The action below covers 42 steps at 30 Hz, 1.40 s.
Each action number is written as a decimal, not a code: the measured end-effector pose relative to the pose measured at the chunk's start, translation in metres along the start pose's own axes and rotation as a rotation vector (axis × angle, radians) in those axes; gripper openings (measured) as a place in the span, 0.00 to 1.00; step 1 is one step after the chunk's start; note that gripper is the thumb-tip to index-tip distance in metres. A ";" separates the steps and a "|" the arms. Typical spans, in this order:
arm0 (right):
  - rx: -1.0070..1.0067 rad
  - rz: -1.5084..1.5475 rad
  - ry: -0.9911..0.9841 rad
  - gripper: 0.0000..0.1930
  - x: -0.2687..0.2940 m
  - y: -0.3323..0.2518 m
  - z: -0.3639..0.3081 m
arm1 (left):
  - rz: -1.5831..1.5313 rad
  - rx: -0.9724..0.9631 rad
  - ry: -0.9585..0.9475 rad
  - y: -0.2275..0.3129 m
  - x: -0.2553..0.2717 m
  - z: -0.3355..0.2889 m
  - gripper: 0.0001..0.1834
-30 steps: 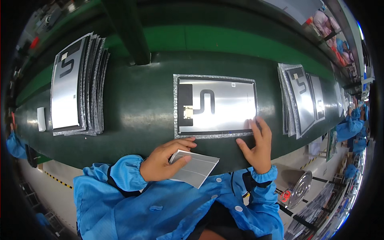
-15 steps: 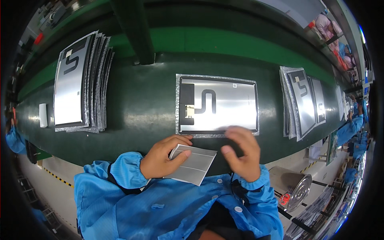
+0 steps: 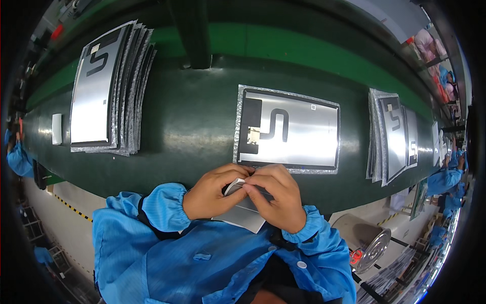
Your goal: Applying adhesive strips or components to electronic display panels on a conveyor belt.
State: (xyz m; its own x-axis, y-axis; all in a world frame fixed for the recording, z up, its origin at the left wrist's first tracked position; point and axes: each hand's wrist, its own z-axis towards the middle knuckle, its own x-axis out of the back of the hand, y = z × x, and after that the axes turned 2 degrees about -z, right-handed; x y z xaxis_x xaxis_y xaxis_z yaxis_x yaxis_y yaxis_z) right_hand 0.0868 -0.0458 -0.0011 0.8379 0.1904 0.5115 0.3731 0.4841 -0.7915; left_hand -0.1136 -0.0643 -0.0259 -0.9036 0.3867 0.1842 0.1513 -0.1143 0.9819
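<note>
In my left hand (image 3: 208, 195) is a thin wad of grey-white sheets (image 3: 239, 218), held close to my blue smock at the table's front edge. My right hand (image 3: 279, 198) is closed at the wad's upper edge, thumb and fingers meeting the left fingertips there. The top edge curls up between the two hands, and the right hand covers part of the sheets. Just beyond them a silver flat display panel (image 3: 309, 134), with a black frame and a dark S-shaped strip, lies on a bubble-wrap sleeve (image 3: 236, 126).
A tall stack of similar panels (image 3: 88, 109) with bubble wrap stands at the left; a smaller stack (image 3: 392, 147) is at the right. A small white roll-like piece (image 3: 56, 129) lies far left. A green post (image 3: 190, 35) rises behind. A metal bin (image 3: 362, 240) stands by the table at right.
My right hand has moved left and inward from beside the sheets and closed at their upper edge. The sheets' top edge now curls up. The whole view has shifted and tilted slightly.
</note>
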 end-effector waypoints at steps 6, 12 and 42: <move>0.082 0.006 0.024 0.08 0.003 0.005 0.001 | -0.040 -0.058 -0.043 0.002 0.004 0.002 0.11; 0.152 0.014 0.041 0.08 0.006 0.010 -0.006 | 0.072 -0.111 -0.133 0.001 0.004 -0.001 0.12; -0.581 0.019 -0.559 0.08 0.042 0.032 0.058 | 0.527 -0.269 -0.012 0.002 0.005 -0.003 0.20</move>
State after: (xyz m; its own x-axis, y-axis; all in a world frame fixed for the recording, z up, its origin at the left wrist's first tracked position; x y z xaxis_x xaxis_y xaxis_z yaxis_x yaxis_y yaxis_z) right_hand 0.1109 0.0274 0.0143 0.5800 0.6679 0.4663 0.6376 -0.0159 -0.7702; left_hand -0.1193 -0.0657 -0.0229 -0.7293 0.2244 0.6464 0.4704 -0.5216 0.7118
